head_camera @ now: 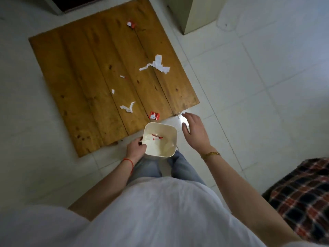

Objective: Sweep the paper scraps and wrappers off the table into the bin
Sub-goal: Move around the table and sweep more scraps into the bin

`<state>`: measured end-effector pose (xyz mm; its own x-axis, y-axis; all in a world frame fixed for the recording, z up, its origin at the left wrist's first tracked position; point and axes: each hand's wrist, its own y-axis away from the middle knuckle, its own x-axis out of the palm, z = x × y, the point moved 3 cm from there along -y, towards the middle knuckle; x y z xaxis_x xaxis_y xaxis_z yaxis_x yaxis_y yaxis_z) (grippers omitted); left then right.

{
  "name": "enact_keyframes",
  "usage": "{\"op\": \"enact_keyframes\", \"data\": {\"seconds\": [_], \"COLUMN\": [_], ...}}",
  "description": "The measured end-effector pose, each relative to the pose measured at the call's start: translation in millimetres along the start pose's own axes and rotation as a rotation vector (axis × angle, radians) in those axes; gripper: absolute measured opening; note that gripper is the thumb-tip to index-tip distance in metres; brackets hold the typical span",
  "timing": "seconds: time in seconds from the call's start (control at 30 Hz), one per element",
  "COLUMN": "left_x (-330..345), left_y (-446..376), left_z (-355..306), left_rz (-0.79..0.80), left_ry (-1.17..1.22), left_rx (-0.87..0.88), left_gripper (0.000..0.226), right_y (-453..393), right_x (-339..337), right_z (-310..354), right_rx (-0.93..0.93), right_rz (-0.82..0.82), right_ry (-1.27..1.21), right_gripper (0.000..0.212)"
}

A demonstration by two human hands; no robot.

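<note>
2 hands | left hand (136, 148) grips bin (170, 130) rim | right hand (194, 129) spread wide, empty

The left hand (136, 147) grips the rim of a white bin (160, 139) held at the near edge of the wooden desk (80, 77); the right hand (194, 130) hovers open beside it; torn paper scraps (156, 65) and a red wrapper (154, 115) lie on the desk; another wrapper (156, 137) sits inside the bin.
</note>
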<state>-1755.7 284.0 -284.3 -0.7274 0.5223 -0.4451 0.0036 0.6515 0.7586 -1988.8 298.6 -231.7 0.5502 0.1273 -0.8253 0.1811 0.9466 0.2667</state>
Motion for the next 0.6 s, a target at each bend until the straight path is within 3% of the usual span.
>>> {"op": "enact_keyframes", "data": {"seconds": [0.33, 0.6], "left_x": [68.4, 99.6], "left_y": [-16.3, -63.6], "left_z": [41.6, 73.0], "left_rz": [-0.156, -0.209], "left_ry": [0.287, 0.392], "left_rx": [-0.277, -0.334], "left_gripper": [0.043, 0.045], "right_y": [-81.5, -125.0], "right_x": [58.4, 125.1], "right_z": [-22.4, -26.9], "right_rx": [-0.242, -0.403], "right_rz": [0.234, 0.348], "right_ry": [0.028, 0.054], "right_gripper": [0.043, 0.045]}}
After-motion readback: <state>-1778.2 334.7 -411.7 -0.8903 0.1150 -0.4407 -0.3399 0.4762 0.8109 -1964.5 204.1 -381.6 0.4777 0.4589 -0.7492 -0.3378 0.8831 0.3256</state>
